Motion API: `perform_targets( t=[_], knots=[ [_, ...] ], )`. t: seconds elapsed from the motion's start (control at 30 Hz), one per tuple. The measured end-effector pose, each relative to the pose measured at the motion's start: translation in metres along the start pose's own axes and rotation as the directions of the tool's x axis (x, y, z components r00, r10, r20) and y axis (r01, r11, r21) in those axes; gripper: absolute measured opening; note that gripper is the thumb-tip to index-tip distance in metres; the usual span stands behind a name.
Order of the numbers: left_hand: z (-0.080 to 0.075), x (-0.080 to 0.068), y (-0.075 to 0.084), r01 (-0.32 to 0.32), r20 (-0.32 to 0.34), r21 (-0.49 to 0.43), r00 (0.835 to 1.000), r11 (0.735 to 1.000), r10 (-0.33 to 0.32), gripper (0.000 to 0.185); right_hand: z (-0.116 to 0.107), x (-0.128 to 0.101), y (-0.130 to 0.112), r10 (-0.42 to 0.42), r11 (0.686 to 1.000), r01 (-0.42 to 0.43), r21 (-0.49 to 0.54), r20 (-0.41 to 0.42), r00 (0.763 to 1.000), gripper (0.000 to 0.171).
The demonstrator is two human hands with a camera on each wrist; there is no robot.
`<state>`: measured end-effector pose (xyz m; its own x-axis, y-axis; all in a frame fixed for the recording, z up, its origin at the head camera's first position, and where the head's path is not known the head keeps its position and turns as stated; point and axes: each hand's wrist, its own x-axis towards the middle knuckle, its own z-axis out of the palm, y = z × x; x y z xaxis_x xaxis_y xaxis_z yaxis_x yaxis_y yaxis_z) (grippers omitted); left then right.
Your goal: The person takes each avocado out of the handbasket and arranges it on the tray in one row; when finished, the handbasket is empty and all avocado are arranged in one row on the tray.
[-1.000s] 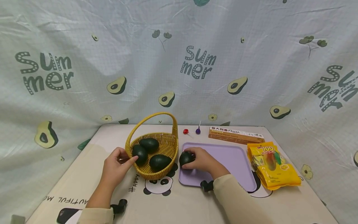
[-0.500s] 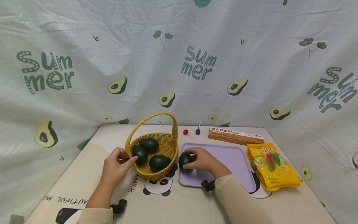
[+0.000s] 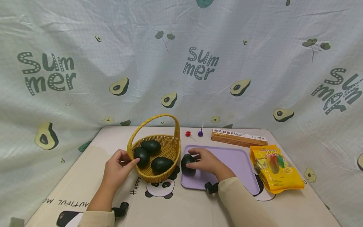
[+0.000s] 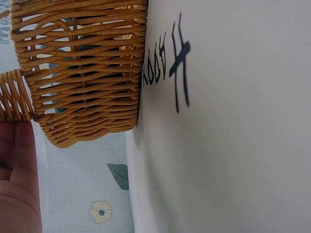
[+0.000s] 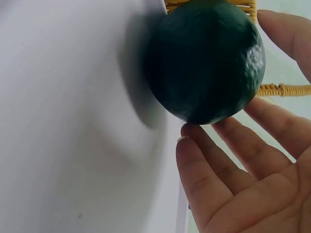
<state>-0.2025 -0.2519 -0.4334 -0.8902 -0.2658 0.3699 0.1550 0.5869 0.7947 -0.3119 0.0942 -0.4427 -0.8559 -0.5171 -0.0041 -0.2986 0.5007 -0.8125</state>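
A yellow wicker basket [image 3: 154,179] stands left of the table's middle with three dark green avocados [image 3: 162,165] inside. My left hand [image 3: 117,167] grips the foot of its arched handle between thumb and fingers. In the left wrist view, fingers [image 4: 22,160] lie against the handle's woven base. Another avocado [image 3: 187,162] sits at the left edge of a lilac tray [image 3: 227,157]. Around it is my right hand [image 3: 205,160], thumb on the near side and fingers behind. The right wrist view shows the avocado [image 5: 204,63] between thumb and spread fingertips.
Behind the tray lie a red lollipop [image 3: 188,133], a purple lollipop [image 3: 200,132] and a pasta box [image 3: 238,137]. A yellow candy bag [image 3: 279,170] lies right of the tray. A printed cloth hangs behind the table.
The right thumb has shifted slightly upward on the avocado, and the avocado has turned a little more upright. My left hand and the basket stay where they were.
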Motion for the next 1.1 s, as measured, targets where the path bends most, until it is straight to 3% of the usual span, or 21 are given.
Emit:
perform_targets(
  t=[0.83, 1.1],
  knots=[
    [0.001, 0.000, -0.001, -0.002, -0.001, 0.003, 1.000, 1.000, 0.002, 0.033, -0.009, -0.002, -0.018, -0.033, 0.999, 0.033, -0.005, -0.030, 0.999, 0.069],
    [0.001, 0.001, -0.002, -0.013, -0.004, 0.009, 1.000, 1.000, 0.013, 0.033, -0.017, 0.001, -0.036, -0.065, 0.995, 0.064, -0.072, -0.014, 0.998, 0.068]
  ],
)
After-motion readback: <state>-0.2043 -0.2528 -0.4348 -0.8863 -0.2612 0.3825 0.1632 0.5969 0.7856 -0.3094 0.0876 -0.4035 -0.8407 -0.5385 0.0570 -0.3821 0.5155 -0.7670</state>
